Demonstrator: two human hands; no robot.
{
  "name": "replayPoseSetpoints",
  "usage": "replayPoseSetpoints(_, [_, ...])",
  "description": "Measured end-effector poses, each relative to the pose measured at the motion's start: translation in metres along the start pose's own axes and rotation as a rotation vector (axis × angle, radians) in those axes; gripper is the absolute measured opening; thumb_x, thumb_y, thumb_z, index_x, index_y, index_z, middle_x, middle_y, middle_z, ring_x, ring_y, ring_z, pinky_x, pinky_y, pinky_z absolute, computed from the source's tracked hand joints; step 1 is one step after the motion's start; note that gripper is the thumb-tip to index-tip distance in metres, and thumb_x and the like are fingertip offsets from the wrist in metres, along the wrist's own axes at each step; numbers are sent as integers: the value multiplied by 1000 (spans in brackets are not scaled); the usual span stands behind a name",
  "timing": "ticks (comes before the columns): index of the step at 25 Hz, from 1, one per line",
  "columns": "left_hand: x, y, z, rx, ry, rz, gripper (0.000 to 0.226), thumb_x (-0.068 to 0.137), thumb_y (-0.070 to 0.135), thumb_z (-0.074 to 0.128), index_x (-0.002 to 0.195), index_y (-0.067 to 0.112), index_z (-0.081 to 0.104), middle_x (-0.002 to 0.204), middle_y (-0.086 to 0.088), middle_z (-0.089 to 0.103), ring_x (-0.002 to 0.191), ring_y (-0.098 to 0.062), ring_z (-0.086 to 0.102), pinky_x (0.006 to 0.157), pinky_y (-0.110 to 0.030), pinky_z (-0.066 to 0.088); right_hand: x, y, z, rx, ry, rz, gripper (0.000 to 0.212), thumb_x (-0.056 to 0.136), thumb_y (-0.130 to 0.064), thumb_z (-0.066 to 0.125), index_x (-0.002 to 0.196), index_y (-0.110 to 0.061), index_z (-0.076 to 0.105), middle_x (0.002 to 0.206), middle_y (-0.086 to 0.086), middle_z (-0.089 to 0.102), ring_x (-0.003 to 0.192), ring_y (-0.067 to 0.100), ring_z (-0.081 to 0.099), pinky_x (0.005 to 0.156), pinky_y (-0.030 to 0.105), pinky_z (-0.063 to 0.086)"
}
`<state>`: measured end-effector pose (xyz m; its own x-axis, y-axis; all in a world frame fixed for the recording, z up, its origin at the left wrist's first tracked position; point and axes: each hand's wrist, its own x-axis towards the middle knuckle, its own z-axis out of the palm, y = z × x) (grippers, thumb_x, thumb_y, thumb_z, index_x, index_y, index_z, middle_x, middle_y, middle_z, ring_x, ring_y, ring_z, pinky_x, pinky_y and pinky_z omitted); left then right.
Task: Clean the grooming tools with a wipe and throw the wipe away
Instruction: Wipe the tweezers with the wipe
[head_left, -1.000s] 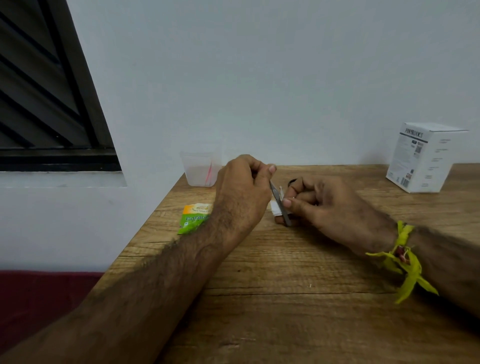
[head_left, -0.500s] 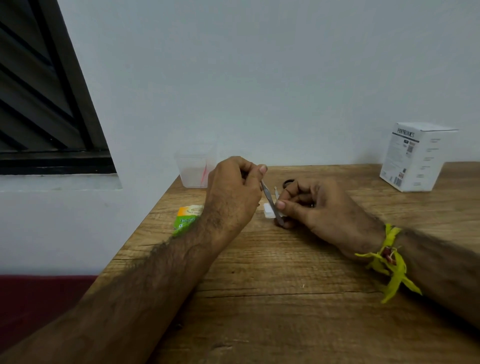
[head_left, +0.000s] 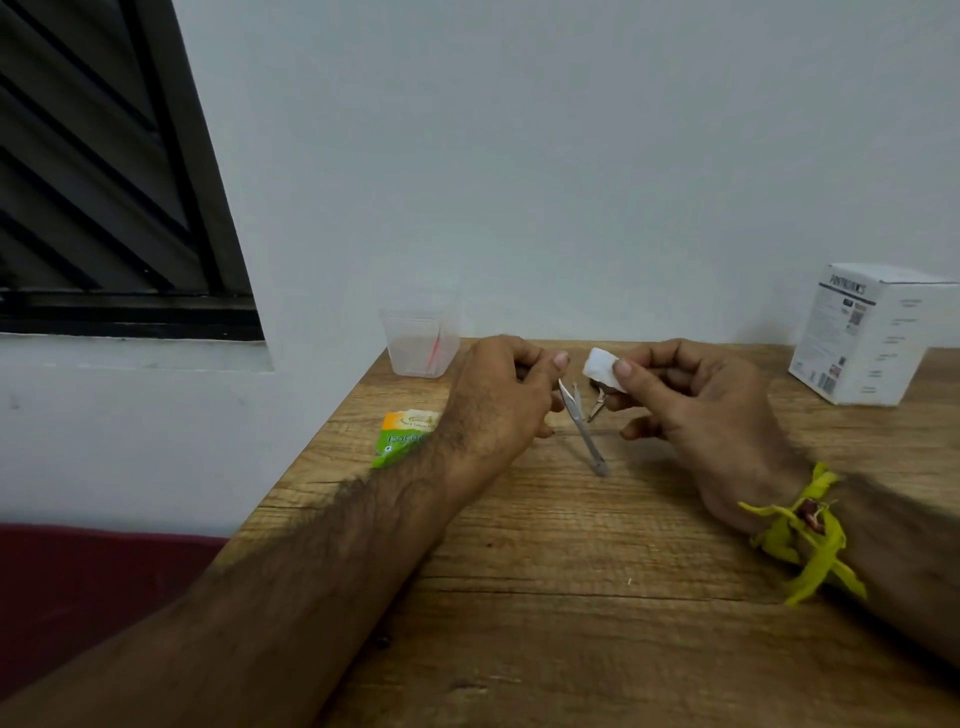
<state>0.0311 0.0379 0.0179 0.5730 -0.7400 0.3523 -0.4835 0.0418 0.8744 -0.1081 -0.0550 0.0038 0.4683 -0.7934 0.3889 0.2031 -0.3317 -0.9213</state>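
Note:
My left hand (head_left: 501, 395) pinches the upper end of a slim metal grooming tool (head_left: 584, 434), which slants down to the right with its tip near the wooden table (head_left: 519, 597). My right hand (head_left: 691, 400) holds a folded white wipe (head_left: 600, 366) between thumb and fingers, just above and right of the tool and apart from it. Another small metal tool (head_left: 597, 408) shows partly behind the right hand's fingers.
A green and orange sachet (head_left: 402, 436) lies on the table left of my left wrist. A clear plastic cup (head_left: 421, 343) with a pink stick stands at the table's back left corner. A white box (head_left: 872, 332) stands at the back right.
My right hand lifted the wipe up off the metal tool, so the tool's lower length now shows bare. My left hand kept its pinch on the tool.

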Motion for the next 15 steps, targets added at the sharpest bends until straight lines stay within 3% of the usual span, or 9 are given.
replayPoseSetpoints(4, [-4,2,2,-218,-9,-108,20,101,20,59,87,10,67,76,-6,76,59,-17,73,64,-35,63,-1,4,-1,-46,-16,9,15,89,-3,71,101,-8,64,77,13,74,71,23,74,57,29,59])
replayPoseSetpoints(7, [-4,4,0,-328,18,-136,17,102,18,57,90,9,65,72,-5,74,51,-12,68,54,-24,59,-1,5,0,-97,-76,14,12,87,-1,71,95,-10,72,76,13,75,68,21,74,56,25,57])
replayPoseSetpoints(11, [-5,6,1,-303,18,-84,15,102,18,56,99,6,63,81,-11,76,63,-19,74,52,-23,56,-1,6,1,-168,-198,27,16,84,-7,75,90,-20,80,84,-1,78,77,12,74,63,18,58])
replayPoseSetpoints(15, [-7,7,0,-252,-12,-54,14,102,17,56,98,7,64,84,-9,77,75,-22,76,50,-24,54,1,7,0,-29,-170,64,19,85,-5,74,102,-14,77,84,9,78,72,18,73,58,20,56])
